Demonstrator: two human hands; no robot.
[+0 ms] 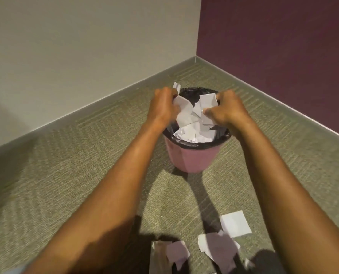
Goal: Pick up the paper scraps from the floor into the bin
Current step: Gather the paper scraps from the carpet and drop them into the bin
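Paper scraps (194, 113) gripped by both closed hands, left (163, 107) and right (229, 109), over one bin (188, 159).

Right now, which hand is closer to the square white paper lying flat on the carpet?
Right. The right hand is up over the bin, on the same side as the square paper. The left hand is over the bin's other side, farther away.
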